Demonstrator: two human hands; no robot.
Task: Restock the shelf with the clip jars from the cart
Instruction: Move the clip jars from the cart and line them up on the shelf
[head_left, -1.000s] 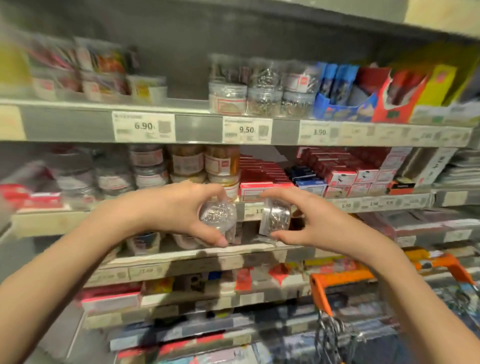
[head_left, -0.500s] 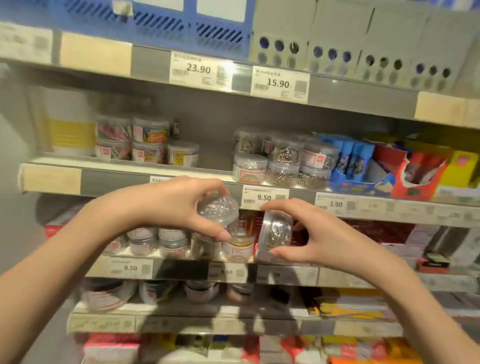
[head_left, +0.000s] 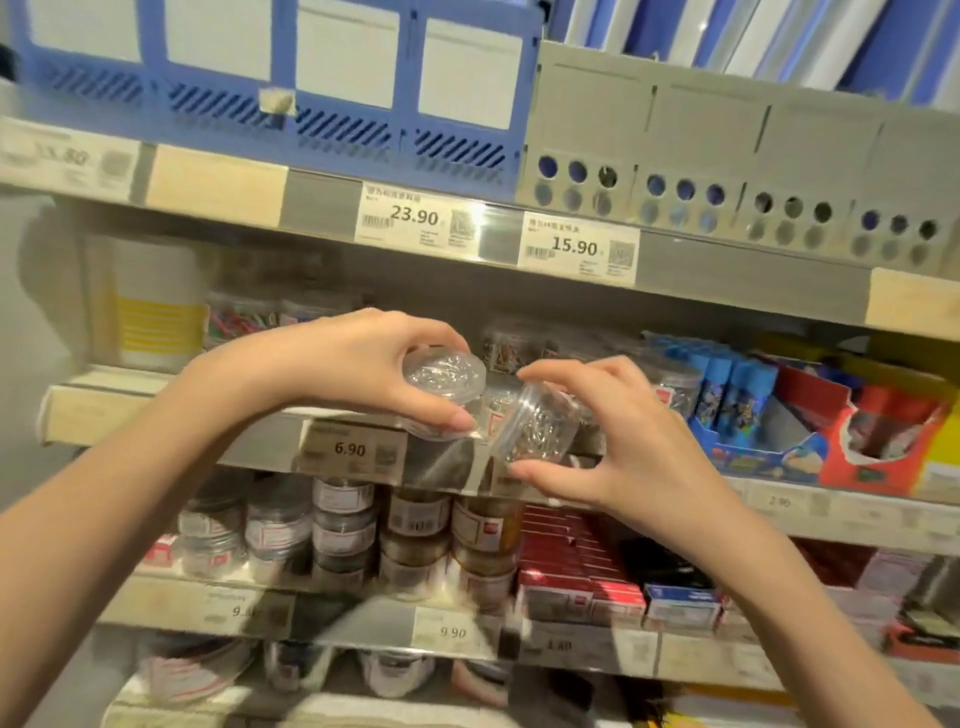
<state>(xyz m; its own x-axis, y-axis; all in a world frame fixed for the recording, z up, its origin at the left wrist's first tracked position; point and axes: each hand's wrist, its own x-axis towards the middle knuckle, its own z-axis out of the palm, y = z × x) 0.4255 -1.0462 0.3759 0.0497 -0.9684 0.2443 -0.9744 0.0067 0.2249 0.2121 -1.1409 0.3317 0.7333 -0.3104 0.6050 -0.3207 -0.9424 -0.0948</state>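
My left hand (head_left: 358, 364) grips a clear round jar of silver clips (head_left: 444, 376) from above, fingers and thumb curled round its rim. My right hand (head_left: 618, 441) holds a second clear clip jar (head_left: 537, 428) tilted on its side, pinched between thumb and fingers. Both jars hang just in front of the edge of the middle shelf (head_left: 249, 441), close together but apart. Similar clip jars (head_left: 511, 345) stand on that shelf behind my hands. The cart is out of view.
Stacked jars (head_left: 343, 525) and red boxes (head_left: 571, 571) fill the shelf below. Blue packs (head_left: 727, 384) and a red display carton (head_left: 883, 431) stand to the right. Blue file holders (head_left: 311, 78) and grey ones (head_left: 727, 156) stand on the top shelf.
Both hands have risen with their jars from the lower shelf level up to the middle shelf. The view has tilted upward, and the orange cart has left the frame.
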